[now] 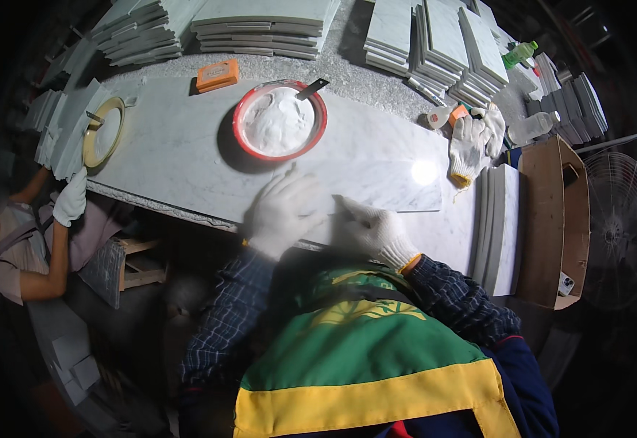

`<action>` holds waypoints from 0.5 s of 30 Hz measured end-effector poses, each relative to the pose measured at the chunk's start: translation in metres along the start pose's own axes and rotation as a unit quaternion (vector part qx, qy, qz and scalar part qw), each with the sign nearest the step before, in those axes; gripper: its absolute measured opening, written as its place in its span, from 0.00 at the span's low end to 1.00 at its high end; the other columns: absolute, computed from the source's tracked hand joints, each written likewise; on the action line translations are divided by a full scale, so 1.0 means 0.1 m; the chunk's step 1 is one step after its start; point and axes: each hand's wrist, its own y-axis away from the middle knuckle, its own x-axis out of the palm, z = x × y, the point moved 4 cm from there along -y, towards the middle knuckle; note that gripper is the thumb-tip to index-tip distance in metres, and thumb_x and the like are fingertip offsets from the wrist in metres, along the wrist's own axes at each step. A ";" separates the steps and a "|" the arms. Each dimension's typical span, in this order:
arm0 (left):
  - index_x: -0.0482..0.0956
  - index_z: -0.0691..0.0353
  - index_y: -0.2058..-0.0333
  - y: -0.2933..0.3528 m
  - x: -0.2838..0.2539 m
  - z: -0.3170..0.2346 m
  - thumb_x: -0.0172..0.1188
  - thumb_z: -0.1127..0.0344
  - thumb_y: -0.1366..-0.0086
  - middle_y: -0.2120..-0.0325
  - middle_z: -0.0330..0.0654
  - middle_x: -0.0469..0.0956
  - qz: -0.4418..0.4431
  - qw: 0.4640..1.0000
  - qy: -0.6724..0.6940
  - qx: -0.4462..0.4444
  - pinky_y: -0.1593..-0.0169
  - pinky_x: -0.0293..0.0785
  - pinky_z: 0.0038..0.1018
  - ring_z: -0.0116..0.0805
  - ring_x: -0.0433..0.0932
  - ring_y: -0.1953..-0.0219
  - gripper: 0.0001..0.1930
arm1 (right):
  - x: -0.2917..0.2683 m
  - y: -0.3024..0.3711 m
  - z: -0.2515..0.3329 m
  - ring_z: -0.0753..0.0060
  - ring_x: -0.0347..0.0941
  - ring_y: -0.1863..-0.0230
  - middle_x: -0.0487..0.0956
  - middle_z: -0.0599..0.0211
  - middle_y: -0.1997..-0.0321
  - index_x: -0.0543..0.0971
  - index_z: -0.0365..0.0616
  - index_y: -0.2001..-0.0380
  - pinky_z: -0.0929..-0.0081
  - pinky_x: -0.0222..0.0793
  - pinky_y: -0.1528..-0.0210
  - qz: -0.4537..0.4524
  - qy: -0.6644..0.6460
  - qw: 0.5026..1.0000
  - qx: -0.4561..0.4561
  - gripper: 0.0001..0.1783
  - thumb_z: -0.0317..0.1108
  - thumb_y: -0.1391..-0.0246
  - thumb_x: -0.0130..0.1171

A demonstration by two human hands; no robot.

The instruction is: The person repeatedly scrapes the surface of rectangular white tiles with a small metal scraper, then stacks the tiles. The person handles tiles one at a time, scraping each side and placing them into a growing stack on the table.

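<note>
A grey-veined white marble tile [399,193] lies on a larger pale slab [180,160] in front of me, a bright light reflected near its right end. My left hand [286,212], in a white knit glove, is over the tile's left part, fingers outstretched and blurred by motion. At the tile's near edge my right hand [379,232], also gloved, is closed with its fingers drawn together; what it grips, if anything, is hidden. Beyond my left hand stands a red-rimmed bowl [321,135] of white paste or powder, with a flat metal blade [313,89] sticking out.
An orange box [217,75] sits behind the bowl. Stacked tiles [256,29] line the back. Spare gloves [472,142] and bottles [530,128] lie at right, near upright tiles [495,226], a cardboard box [541,219] and a fan [614,230]. A co-worker's gloved hand [70,198] is by a yellow-rimmed bowl [118,109].
</note>
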 end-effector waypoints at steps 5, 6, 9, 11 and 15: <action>0.88 0.57 0.50 0.01 0.01 0.01 0.79 0.58 0.49 0.44 0.42 0.84 -0.006 1.000 0.003 0.001 0.30 0.70 0.44 0.52 0.76 0.34 0.26 | -0.04 0.01 -0.05 0.75 0.83 0.58 0.88 0.50 0.54 0.79 0.45 0.33 0.72 0.78 0.49 0.129 0.002 0.978 0.165 0.29 0.28 0.40 0.62; 0.88 0.57 0.49 0.01 0.00 0.00 0.78 0.58 0.48 0.46 0.42 0.85 -0.011 1.000 0.006 0.002 0.30 0.70 0.44 0.52 0.76 0.34 0.25 | -0.02 -0.01 -0.05 0.76 0.83 0.58 0.88 0.51 0.55 0.79 0.45 0.33 0.72 0.78 0.49 0.117 -0.018 0.980 0.159 0.30 0.28 0.40 0.62; 0.86 0.57 0.48 0.00 -0.02 -0.01 0.78 0.59 0.47 0.47 0.42 0.85 -0.020 1.000 -0.001 0.021 0.31 0.70 0.44 0.51 0.77 0.36 0.26 | 0.05 -0.03 -0.11 0.63 0.84 0.63 0.86 0.52 0.62 0.79 0.48 0.36 0.69 0.80 0.57 0.098 -0.047 0.988 0.113 0.25 0.34 0.36 0.63; 0.85 0.58 0.47 -0.01 -0.04 -0.02 0.78 0.57 0.47 0.45 0.43 0.84 -0.015 1.000 -0.005 0.017 0.30 0.69 0.44 0.51 0.76 0.35 0.28 | 0.02 0.02 -0.19 0.64 0.83 0.65 0.85 0.58 0.65 0.79 0.49 0.35 0.71 0.80 0.59 0.075 -0.078 0.992 0.062 0.25 0.34 0.35 0.63; 0.81 0.60 0.42 -0.05 -0.08 -0.13 0.76 0.50 0.45 0.39 0.48 0.78 0.021 0.996 -0.079 0.038 0.25 0.61 0.46 0.51 0.69 0.30 0.34 | -0.22 0.20 -0.59 0.83 0.77 0.67 0.85 0.72 0.67 0.76 0.46 0.29 0.80 0.77 0.60 0.009 -0.232 0.961 0.147 0.31 0.27 0.36 0.66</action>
